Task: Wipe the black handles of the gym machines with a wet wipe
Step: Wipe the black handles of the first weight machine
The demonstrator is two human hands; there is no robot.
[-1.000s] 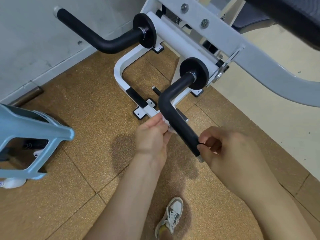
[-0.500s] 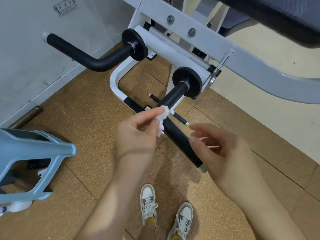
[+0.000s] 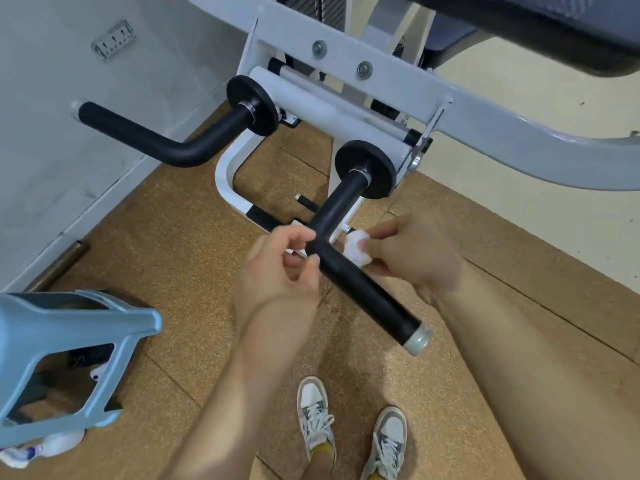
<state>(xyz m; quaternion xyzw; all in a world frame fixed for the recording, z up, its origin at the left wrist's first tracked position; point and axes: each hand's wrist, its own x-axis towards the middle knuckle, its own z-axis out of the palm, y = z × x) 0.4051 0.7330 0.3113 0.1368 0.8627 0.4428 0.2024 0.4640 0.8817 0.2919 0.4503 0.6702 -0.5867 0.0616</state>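
Right hand (image 3: 412,258): fingers curled narrow, thumb and fingertips pinching a balled white wet wipe (image 3: 358,251).
Wipe position: pressed to the right side of the near black handle (image 3: 367,292), just past its bend.
Left hand (image 3: 280,268): fingers curled, narrow gap between forefinger and thumb. Both tips lie against the handle's left side at the bend. Cannot tell whether they grip it or hold anything.
Near handle: bent bar running from a black disc (image 3: 365,169) down to a grey end cap (image 3: 417,337), which is bare of either hand.
Far handle (image 3: 156,140): same shape, on the left by the wall, well apart from both hands.
Machine: white frame (image 3: 346,60) with two bolts, and a grey arm (image 3: 519,133) sweeping off to the right.
Writing: wall socket plate (image 3: 113,39) shows small marks, too small to read. Shoes (image 3: 317,414) are white and grey, and any logo on them is not legible.
Cut off: blue frame (image 3: 69,344) runs out of the left edge. Black pad (image 3: 519,26) runs out at top right. Both forearms leave the bottom edge.
Hidden: the wipe's underside and the right palm sit behind the fingers. White frame parts below the bend blur with the left fingertips.
Floor (image 3: 173,237): cork-coloured tiles, pale flooring to the right.
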